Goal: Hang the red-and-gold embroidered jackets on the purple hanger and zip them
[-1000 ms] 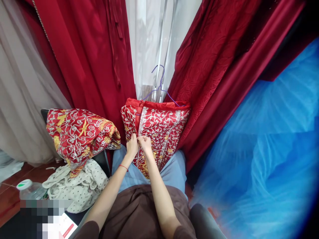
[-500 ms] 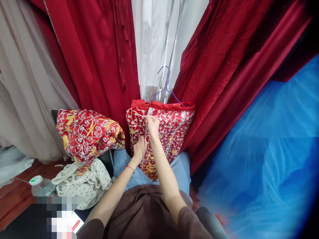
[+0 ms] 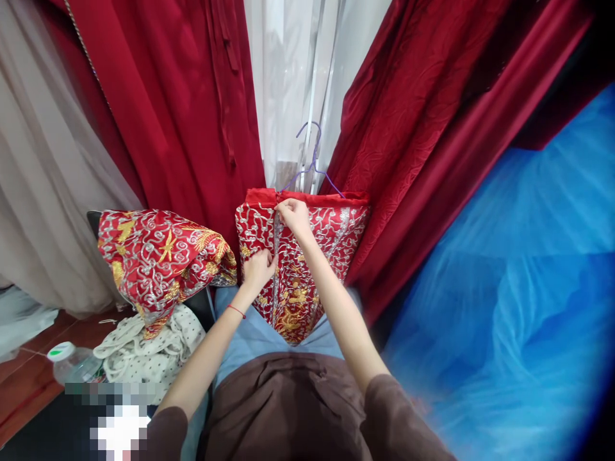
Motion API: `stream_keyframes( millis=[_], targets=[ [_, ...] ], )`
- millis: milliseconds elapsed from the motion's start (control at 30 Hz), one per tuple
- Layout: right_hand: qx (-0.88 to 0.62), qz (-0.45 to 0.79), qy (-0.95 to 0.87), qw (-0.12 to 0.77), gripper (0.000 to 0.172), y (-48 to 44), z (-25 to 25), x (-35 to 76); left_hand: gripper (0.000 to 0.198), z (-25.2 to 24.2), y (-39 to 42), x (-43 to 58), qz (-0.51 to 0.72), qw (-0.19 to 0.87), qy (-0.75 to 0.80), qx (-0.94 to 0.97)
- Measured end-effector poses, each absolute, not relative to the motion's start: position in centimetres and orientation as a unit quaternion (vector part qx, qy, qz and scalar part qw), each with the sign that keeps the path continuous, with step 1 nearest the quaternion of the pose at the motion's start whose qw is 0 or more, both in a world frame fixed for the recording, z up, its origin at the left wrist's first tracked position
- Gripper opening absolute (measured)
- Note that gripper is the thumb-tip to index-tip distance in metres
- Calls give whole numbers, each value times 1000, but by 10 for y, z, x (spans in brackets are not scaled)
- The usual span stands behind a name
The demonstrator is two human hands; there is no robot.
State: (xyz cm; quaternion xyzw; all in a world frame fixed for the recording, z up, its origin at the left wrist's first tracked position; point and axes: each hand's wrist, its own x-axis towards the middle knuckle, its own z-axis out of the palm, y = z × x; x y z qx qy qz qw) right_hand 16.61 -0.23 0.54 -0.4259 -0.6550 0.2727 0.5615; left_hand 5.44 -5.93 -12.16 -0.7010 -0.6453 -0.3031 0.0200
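Centre frame: embroidered red garment (image 3: 319, 246) propped on the person's lap (image 3: 250, 333), top edge on a purple hanger (image 3: 312, 168). The right hand (image 3: 294, 216) is closed in a fingertip pinch on the centre seam just under the top band, and the left hand (image 3: 257, 267) is fisted on the cloth lower down, left of that seam. Looks soft but weighty, slightly stiff from the metallic embroidery and prone to snagging; I'd grip the plain red band or seam edges.
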Motion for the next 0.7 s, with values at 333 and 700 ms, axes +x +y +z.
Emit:
stream_keyframes(
  millis=[333,700],
  targets=[
    [-436,175,-709,526,17,-27,-1,167,38,43,-9,54,-491,137,-606,-610],
    [-269,561,-484,615,12,-13,-31,159,13,44,9,49,-446,0,-564,-696]
  ],
)
